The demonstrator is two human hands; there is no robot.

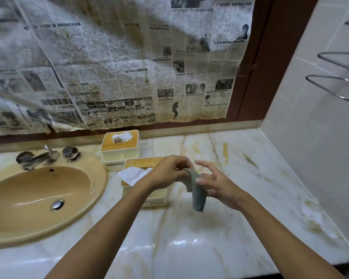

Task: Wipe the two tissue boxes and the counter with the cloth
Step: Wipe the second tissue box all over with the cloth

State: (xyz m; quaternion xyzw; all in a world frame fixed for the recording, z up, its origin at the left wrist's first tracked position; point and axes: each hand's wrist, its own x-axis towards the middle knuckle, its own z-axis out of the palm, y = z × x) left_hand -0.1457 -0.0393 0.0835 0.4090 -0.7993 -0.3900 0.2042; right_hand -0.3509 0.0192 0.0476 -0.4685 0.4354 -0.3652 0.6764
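Observation:
Two white tissue boxes with wooden lids stand on the marble counter (189,234) right of the sink. The far tissue box (120,150) sits against the back wall with a tissue poking out. The near tissue box (138,165) is partly hidden behind my left forearm, and a white tissue hangs from its slot. A grey-green cloth (196,193) hangs above the counter between my hands. My left hand (169,171) pinches its top end. My right hand (216,183) touches the cloth from the right, thumb on it and fingers spread.
A tan oval sink (38,200) with a chrome tap (38,158) fills the left. Old newspaper (119,67) covers the mirror behind. A tiled wall with chrome towel rails (338,77) stands at the right. Yellow-brown stains mark the counter at the right.

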